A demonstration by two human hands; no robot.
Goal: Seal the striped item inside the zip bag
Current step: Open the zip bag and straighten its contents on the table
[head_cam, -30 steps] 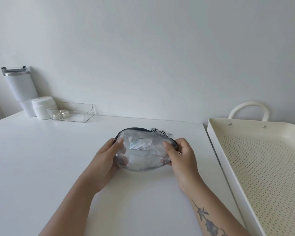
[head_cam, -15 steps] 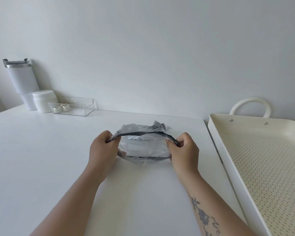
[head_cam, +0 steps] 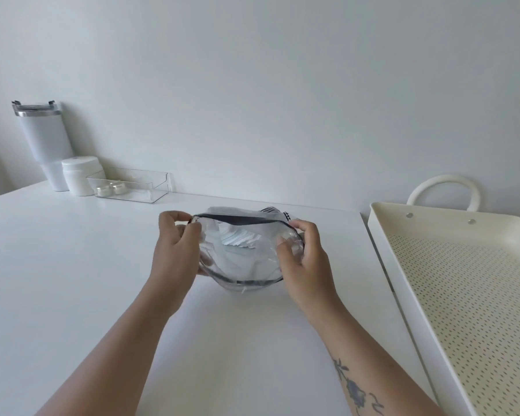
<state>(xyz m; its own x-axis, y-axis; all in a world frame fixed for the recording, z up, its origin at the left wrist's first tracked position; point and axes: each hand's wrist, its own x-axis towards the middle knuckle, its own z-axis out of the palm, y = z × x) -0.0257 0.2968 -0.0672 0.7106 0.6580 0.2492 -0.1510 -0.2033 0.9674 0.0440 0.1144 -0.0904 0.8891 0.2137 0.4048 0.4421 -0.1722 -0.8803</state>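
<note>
A clear zip bag (head_cam: 243, 259) with a dark zipper band along its top stands on the white table (head_cam: 72, 280), held between both hands. A pale folded item fills it, and a black-and-white striped corner (head_cam: 275, 212) sticks out above the zipper at the back right. My left hand (head_cam: 174, 253) pinches the metal zipper pull (head_cam: 196, 220) at the bag's left end. My right hand (head_cam: 305, 259) grips the bag's right end, thumb pressed on the clear front.
A cream perforated tray (head_cam: 469, 283) with a loop handle lies along the table's right side. At the back left stand a white tumbler (head_cam: 44, 139), a white jar (head_cam: 81, 175) and a clear plastic box (head_cam: 132, 186) with small jars.
The bag has tilted so its clear front faces me again. My left hand has shifted up to the zipper pull at the left end. The right hand stays on the right end.
</note>
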